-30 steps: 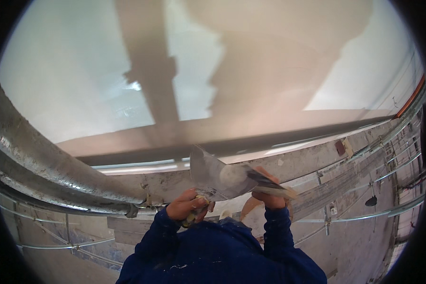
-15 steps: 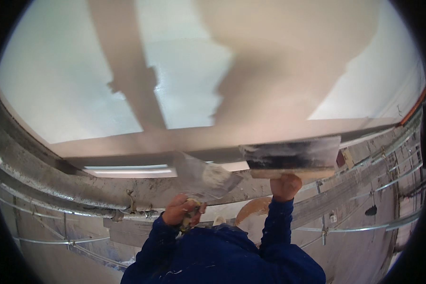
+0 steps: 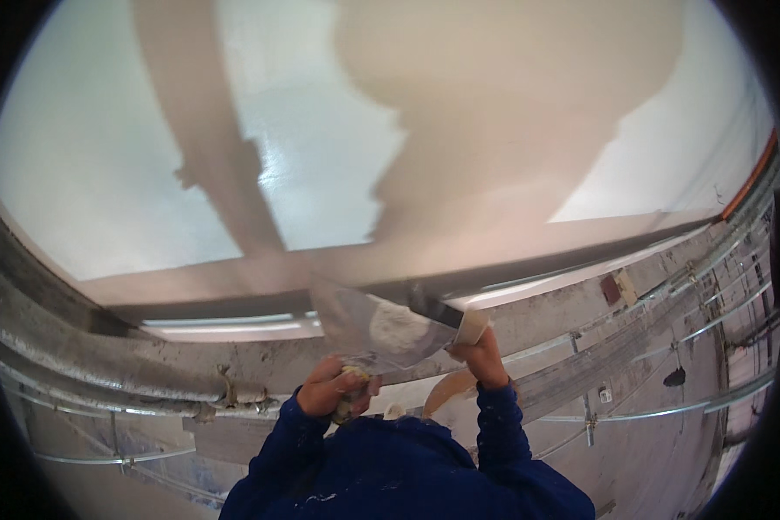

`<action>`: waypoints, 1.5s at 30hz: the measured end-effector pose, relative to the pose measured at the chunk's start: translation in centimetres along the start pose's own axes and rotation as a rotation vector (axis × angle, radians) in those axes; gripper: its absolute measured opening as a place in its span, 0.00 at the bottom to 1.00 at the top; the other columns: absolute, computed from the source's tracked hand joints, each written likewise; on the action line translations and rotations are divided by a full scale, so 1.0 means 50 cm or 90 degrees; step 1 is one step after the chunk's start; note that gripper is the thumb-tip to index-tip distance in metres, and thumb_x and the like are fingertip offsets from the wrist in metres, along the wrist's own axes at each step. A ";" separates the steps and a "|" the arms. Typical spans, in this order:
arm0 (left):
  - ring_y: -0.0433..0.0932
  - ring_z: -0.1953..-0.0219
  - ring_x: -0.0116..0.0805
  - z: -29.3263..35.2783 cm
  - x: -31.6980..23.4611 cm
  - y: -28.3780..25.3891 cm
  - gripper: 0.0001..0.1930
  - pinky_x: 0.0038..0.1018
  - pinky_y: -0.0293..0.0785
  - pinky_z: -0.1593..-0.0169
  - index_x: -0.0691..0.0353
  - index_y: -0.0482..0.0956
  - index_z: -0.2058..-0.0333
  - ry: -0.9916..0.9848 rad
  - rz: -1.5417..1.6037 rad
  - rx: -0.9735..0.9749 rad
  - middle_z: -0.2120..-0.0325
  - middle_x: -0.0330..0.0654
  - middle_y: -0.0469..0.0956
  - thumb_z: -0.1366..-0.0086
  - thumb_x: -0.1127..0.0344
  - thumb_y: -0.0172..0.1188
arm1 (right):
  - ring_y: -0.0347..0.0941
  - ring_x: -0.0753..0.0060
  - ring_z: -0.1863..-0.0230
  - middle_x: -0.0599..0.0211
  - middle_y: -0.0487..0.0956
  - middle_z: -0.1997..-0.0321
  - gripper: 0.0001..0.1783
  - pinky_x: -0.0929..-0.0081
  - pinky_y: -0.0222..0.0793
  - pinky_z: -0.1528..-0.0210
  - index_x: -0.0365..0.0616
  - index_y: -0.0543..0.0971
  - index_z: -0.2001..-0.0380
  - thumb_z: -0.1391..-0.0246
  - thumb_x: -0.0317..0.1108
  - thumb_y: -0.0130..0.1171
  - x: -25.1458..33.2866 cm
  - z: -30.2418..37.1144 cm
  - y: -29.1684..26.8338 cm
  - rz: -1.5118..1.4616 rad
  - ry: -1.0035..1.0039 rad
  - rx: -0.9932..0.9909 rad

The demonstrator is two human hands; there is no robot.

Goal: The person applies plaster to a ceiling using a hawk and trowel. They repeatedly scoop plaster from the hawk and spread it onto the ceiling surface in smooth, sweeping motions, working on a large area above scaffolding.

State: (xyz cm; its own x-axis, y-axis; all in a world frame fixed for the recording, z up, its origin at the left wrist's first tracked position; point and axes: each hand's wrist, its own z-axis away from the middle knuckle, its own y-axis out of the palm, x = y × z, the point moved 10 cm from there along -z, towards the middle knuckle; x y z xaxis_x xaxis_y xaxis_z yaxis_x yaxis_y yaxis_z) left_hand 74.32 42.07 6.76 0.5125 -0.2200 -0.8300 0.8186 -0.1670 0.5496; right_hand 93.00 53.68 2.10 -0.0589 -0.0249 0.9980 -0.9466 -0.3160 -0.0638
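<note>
Head view. Wall (image 3: 312, 173) fills the space ahead of both hands, pale, crossed by broad shadows. Concrete ledge (image 3: 225, 354) runs along its foot, just beyond the hands. Thick, grimy pipe (image 3: 147, 381) occupies the ledge side left of the left hand. Scaffold tube (image 3: 650, 416) crosses to the right of the right hand; a small dark object (image 3: 674, 376) sits above it. Reddish-brown block (image 3: 611, 289) on the ledge, farther out right. Tan rounded object (image 3: 449, 392) between the hands, partly hidden by the torso; cannot tell whether it is a container.

Hawk (image 3: 342, 312) in front of the left hand, tilted, carrying a mound of white plaster (image 3: 399, 328). Left hand (image 3: 328, 387) clenched beneath, around its yellowish grip. Right hand (image 3: 484, 357) grasps the trowel (image 3: 470, 329), blade overlapping the hawk's right side beside the mound; contact unclear.
</note>
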 end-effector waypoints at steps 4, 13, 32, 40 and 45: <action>0.67 0.86 0.26 0.016 -0.008 -0.042 0.25 0.21 0.66 0.83 0.72 0.67 0.64 0.061 0.014 0.004 0.77 0.43 0.70 0.45 0.52 0.56 | 0.70 0.73 0.71 0.64 0.75 0.73 0.16 0.75 0.66 0.69 0.32 0.73 0.68 0.66 0.26 0.55 0.061 -0.059 -0.172 0.149 -0.022 -0.311; 0.67 0.86 0.28 0.124 -0.012 -0.115 0.27 0.23 0.66 0.83 0.73 0.64 0.61 0.052 0.058 -0.055 0.77 0.44 0.70 0.45 0.51 0.57 | 0.57 0.52 0.41 0.50 0.63 0.44 0.38 0.67 0.51 0.40 0.38 0.59 0.44 0.67 0.17 0.49 0.310 -0.262 -0.278 0.267 -0.428 -0.644; 0.66 0.78 0.24 0.272 -0.129 -0.100 0.19 0.18 0.63 0.77 0.65 0.71 0.67 -0.155 -0.168 0.170 0.76 0.38 0.70 0.46 0.53 0.58 | 0.49 0.47 0.41 0.47 0.54 0.41 0.42 0.52 0.44 0.44 0.51 0.57 0.41 0.66 0.28 0.56 0.278 -0.224 0.583 0.306 -0.408 -0.582; 0.64 0.82 0.23 0.309 -0.150 -0.110 0.13 0.19 0.60 0.78 0.62 0.69 0.70 -0.071 -0.187 0.110 0.83 0.34 0.66 0.41 0.56 0.50 | 0.50 0.50 0.41 0.51 0.56 0.41 0.38 0.55 0.43 0.44 0.53 0.59 0.42 0.61 0.23 0.50 0.227 -0.157 0.881 0.293 -0.403 -0.267; 0.65 0.82 0.23 0.298 -0.148 -0.083 0.15 0.19 0.62 0.78 0.63 0.69 0.71 -0.017 -0.131 0.123 0.82 0.34 0.66 0.42 0.55 0.51 | 0.61 0.57 0.47 0.53 0.63 0.46 0.31 0.64 0.57 0.49 0.49 0.71 0.52 0.67 0.23 0.56 0.128 -0.089 0.820 0.136 -0.375 0.059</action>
State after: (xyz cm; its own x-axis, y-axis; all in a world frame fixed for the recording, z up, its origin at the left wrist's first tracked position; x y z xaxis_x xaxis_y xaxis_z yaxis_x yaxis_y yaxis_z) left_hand 63.28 30.08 12.01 0.3316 -0.1879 -0.9245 0.8386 -0.3902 0.3801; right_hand 52.40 44.77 5.89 -0.0340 -0.6064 0.7944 -0.9006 -0.3260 -0.2874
